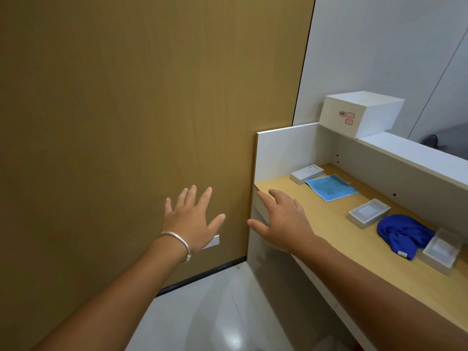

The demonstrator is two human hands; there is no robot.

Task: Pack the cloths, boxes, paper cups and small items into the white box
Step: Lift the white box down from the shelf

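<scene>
Wooden desk [336,239]: boxes [307,174], cloths [402,234].

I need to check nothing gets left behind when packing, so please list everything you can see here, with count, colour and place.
white box: 1, white with red labels, on top of the desk's raised back ledge
flat grey box: 1, grey-white, far left of the wooden desk
light blue cloth: 1, flat, beside that box
open tray boxes: 2, grey-white, either side of the dark cloth
dark blue cloth: 1, bunched, right part of the desk
bracelet: 1, silver, left wrist
left hand: open, before the wood panel
right hand: open, at the desk's left corner
</scene>
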